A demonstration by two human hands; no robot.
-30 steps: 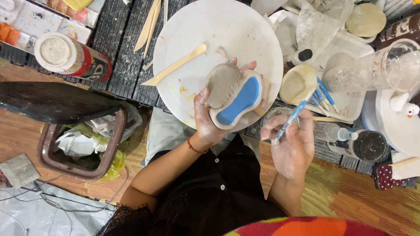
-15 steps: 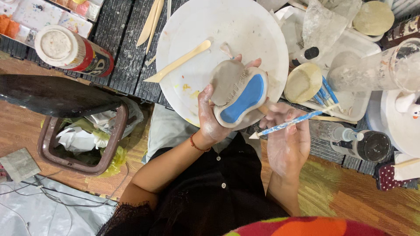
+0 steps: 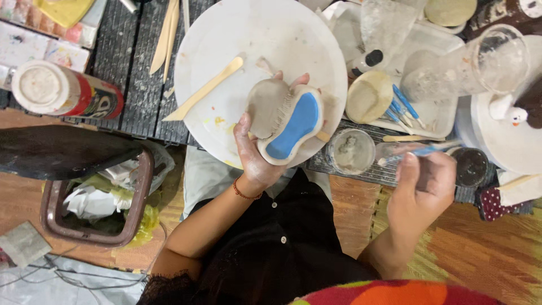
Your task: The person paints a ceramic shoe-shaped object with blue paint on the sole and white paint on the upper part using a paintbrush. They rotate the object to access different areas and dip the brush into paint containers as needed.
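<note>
Clay piece [image 3: 282, 121] with a blue-painted hollow, gripped by the left hand [image 3: 255, 153] over the white round board [image 3: 226, 34].
Right hand [image 3: 423, 183] pinches a blue brush [image 3: 415, 152] — its tip near a small glass jar [image 3: 351, 151] of murky water; a brown bin [image 3: 96, 206] holds crumpled paper.

We see the clay piece [image 3: 285, 121] over the round board [image 3: 226, 34], with a wooden stick [image 3: 206, 88] lying on the board to its left. A can [image 3: 65, 90] lies far left; a bin [image 3: 96, 209] sits below it. A jar [image 3: 351, 151] stands right of the piece.

Blue-glazed clay piece [image 3: 285, 125], tilted, held; thin paintbrush [image 3: 415, 151]
</note>
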